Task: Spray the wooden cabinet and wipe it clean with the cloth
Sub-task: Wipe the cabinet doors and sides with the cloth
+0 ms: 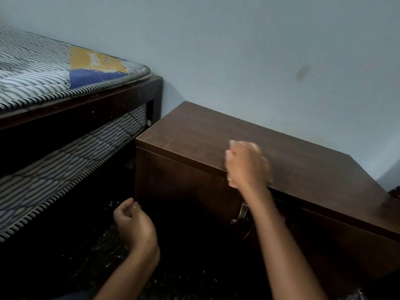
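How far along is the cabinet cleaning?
Nothing looks done: the wooden cabinet looks dry, and no spray bottle or cloth is visible. The right hand, blurred and curled, is at its front edge; the left hand hangs low, seemingly empty. Spraying and wiping remain.

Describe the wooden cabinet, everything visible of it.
The wooden cabinet is a low, dark brown box with a wood-grain, slightly scuffed flat top. It stands upright on the floor against the pale wall, beside the bed frame. A metal handle shows on its shadowed front. The right hand, blurred, is at the top's front edge; whether it touches is unclear.
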`<state>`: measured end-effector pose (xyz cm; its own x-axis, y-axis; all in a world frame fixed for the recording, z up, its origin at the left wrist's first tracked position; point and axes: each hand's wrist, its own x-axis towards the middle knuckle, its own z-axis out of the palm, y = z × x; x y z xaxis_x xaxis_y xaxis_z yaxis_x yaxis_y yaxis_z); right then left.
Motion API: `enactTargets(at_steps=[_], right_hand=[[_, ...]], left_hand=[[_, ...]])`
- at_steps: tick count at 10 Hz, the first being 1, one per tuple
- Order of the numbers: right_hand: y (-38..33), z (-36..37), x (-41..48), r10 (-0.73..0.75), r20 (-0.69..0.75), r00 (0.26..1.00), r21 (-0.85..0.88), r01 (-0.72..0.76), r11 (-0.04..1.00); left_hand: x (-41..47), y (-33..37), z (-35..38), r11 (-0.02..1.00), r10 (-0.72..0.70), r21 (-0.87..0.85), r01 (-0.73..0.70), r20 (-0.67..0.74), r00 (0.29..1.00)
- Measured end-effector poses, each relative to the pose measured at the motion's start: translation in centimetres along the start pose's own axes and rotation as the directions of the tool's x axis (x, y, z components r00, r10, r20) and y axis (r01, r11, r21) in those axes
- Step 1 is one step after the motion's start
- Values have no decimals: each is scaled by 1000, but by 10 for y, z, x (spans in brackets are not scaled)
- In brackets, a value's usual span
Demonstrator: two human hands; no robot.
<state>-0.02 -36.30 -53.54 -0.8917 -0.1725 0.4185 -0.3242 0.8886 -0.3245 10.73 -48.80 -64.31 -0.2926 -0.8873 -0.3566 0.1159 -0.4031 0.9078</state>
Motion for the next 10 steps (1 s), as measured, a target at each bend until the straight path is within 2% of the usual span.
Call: enactTargets(at_steps=[1, 2, 4, 5, 6, 7, 8, 9, 10], right_hand=[[72, -28, -12, 154, -98, 983, -2, -155, 988], [138, -67, -30, 394, -124, 911, 58, -389, 919], [279, -119, -37, 685, -24, 728, 100, -680, 727], [273, -132, -24, 734, 2, 679, 32, -734, 679], [233, -110, 5, 675, -15, 738, -44, -674, 737], [170, -63, 43, 512, 75, 856, -156, -497, 854], [72, -17, 69, 344, 122, 931, -254, -306, 918], [-30, 24, 79, 157, 207, 966, -155, -126, 980], [-104, 52, 66, -61, 250, 966, -20, 68, 997]], left_hand=[[-10, -7, 9, 1000, 7, -12, -6, 78, 997], [-16, -14, 15, 1000, 11, 16, -14, 123, 992], [-20, -28, 22, 999, 29, 41, -36, 170, 985], [-19, -32, 23, 998, 31, 48, -41, 207, 978], [-18, -37, 22, 998, 33, 47, -44, 216, 976], [-19, -41, 23, 999, 7, 43, -16, 212, 977], [-18, -42, 24, 999, -29, 32, 23, 196, 980], [-18, -41, 24, 999, -35, 22, 31, 177, 984], [-21, -42, 23, 999, -36, 30, 31, 179, 983]])
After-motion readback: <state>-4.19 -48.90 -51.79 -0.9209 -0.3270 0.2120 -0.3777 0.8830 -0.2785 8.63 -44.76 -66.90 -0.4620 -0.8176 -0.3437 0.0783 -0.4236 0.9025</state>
